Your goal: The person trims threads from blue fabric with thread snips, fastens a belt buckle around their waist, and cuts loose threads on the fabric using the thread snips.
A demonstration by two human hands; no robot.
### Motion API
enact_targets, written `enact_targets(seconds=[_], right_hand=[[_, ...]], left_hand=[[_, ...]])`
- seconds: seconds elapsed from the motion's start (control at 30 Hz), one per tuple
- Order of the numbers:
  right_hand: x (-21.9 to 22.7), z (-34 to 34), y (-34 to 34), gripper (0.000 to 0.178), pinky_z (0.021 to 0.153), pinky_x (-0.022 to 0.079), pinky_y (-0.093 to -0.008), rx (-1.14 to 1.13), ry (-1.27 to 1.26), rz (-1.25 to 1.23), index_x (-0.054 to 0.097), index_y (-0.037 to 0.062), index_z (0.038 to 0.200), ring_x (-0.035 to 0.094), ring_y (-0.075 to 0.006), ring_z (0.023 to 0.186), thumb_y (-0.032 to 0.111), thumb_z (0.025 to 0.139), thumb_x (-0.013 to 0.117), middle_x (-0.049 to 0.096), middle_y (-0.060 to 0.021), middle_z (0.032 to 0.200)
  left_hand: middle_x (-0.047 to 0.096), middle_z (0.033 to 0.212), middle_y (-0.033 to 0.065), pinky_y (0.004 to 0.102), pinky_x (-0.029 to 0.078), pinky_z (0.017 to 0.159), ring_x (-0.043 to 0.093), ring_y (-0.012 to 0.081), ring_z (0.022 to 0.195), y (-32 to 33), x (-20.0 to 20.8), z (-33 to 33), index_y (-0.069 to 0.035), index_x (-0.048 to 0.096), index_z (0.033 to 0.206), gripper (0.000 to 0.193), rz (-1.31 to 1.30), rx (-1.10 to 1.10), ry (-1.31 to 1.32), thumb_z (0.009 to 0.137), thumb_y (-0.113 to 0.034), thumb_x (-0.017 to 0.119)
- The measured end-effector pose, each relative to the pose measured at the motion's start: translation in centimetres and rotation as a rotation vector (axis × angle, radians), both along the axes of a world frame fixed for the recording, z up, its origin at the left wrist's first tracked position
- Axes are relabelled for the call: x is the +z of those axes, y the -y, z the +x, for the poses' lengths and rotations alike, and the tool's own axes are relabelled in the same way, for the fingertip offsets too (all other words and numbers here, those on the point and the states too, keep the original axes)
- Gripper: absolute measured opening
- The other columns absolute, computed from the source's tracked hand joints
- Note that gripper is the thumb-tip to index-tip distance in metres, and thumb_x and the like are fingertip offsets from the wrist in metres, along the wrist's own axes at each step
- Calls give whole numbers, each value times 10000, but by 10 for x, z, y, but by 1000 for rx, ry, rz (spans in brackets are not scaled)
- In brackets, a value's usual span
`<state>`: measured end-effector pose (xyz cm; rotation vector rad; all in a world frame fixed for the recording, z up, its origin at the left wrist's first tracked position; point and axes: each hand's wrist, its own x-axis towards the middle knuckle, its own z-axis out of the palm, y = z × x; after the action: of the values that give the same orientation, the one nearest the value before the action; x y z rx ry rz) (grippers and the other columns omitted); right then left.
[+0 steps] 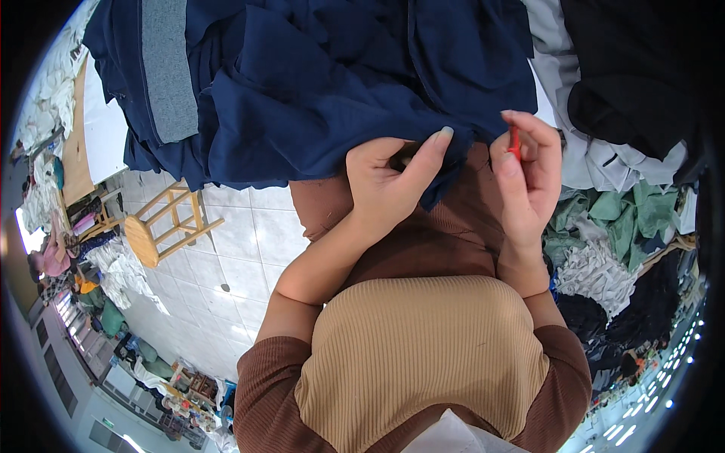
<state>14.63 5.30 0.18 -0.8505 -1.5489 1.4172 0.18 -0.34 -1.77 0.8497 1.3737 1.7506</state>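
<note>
A large navy blue garment (302, 98) lies in folds over the table edge and hangs toward my lap. Along its left part runs a grey-blue strip (170, 75). My left hand (389, 177) is closed on the lower edge of this cloth, thumb pointing up to the right and fingers curled, partly hidden. Just right of the cloth's edge, my right hand (529, 166) pinches a small red tool (514, 142) between thumb and fingers. Most of that tool is covered by the fingers, so its exact kind does not show.
At the right are a black cloth (627, 68), pale grey garments (555, 45) and a pile of green cloth (634, 219). A wooden stool (143, 240) stands on the tiled floor (264, 234) at left. More heaped fabric and a person in pink (54, 253) appear at the far left.
</note>
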Motion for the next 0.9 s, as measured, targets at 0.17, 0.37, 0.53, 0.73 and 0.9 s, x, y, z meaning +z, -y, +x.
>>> enact_targets(seconds=[0.17, 0.37, 0.53, 0.73, 0.9], right_hand=[[8, -3, 2, 348, 677, 450, -165, -40, 136, 119, 616, -20, 1043, 567, -67, 743, -53, 704, 688, 628, -61, 937], [15, -2, 2, 339, 701, 485, -202, -49, 262, 169, 639, -23, 1035, 606, -95, 769, -46, 701, 694, 659, -108, 955], [14, 0, 2, 328, 716, 489, -210, -51, 330, 163, 648, -18, 1025, 617, -102, 782, -45, 702, 698, 669, -111, 945], [15, 0, 1, 320, 704, 483, -203, -84, 298, 179, 652, -10, 1025, 609, -96, 764, -37, 709, 697, 670, -97, 927], [12, 2, 0, 354, 753, 458, -196, -100, 200, 18, 607, -11, 1067, 583, -90, 831, -26, 724, 693, 639, -77, 973]], left_hand=[[571, 593, -34, 170, 345, 487, 455, 12, 539, -1, 6, -1, 39, 632, 695, 117, 21, 28, -115, 792, -17, 663], [590, 612, -24, 170, 364, 499, 482, 16, 553, -3, 10, 2, 41, 640, 720, 85, 52, 69, -180, 789, -4, 660], [591, 611, -24, 171, 361, 493, 479, 14, 548, 0, 4, 0, 41, 638, 719, 87, 52, 22, -160, 790, -4, 661], [564, 587, -41, 166, 332, 470, 446, 5, 522, -2, 9, -1, 35, 636, 714, 96, 38, 21, -178, 794, -11, 661], [549, 582, -52, 164, 323, 470, 428, 4, 514, -3, 7, 1, 28, 639, 716, 90, 25, 29, -149, 793, -11, 663]])
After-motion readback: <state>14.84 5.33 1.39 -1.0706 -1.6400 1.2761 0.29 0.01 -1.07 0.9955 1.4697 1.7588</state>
